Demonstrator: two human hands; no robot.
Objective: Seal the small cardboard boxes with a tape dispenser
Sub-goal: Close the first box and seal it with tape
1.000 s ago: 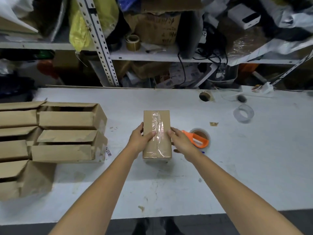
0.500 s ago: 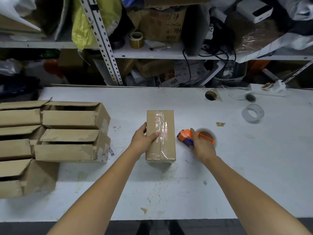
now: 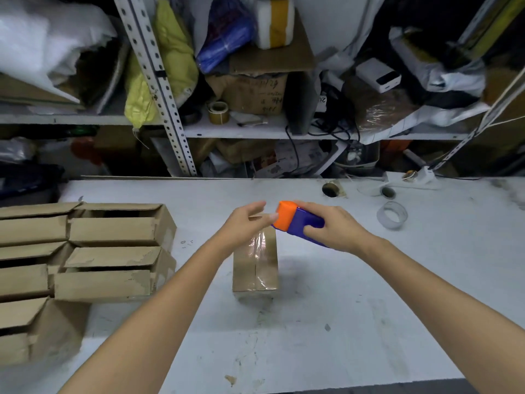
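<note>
The small brown cardboard box [image 3: 255, 274] is matt, fibrous paperboard, with a strip of glossy clear tape [image 3: 256, 248] wrinkled along its top seam. Just above the box, the orange and blue plastic tape dispenser [image 3: 298, 223] looks smooth with a soft sheen. The white tabletop [image 3: 369, 322] under the box is matt, scuffed and smudged grey. Left of the box, the open brown cardboard boxes [image 3: 113, 231] are dull, their paper facing torn rough at the flap edges. Right of the box lies a translucent plastic tape roll [image 3: 392, 215]. Behind the box stands a perforated grey metal upright [image 3: 160, 89].
</note>
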